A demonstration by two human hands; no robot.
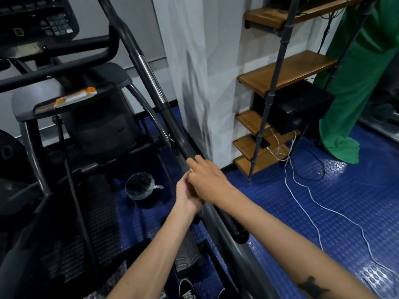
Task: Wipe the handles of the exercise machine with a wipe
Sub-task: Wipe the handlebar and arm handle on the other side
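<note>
The exercise machine's long dark handle bar [172, 124] runs from the upper left down toward the lower right, with a chrome section [149, 76] higher up. Both my hands meet on its lower stretch. My right hand [208, 180] lies on top with its fingers curled over the bar, and a small pale scrap of wipe [190, 170] shows at its fingers. My left hand [186, 196] comes in from the left and wraps the bar just beneath; the right hand hides its fingers. An orange-and-white pack of wipes [75, 98] lies on the machine's grey ledge.
The machine's console [43, 20] and inner black handles [92, 55] are at the upper left. A lined bin [141, 186] stands on the blue studded floor. A white pillar [200, 83], wooden shelves [287, 72], white cables [302, 190] and green cloth [356, 83] fill the right.
</note>
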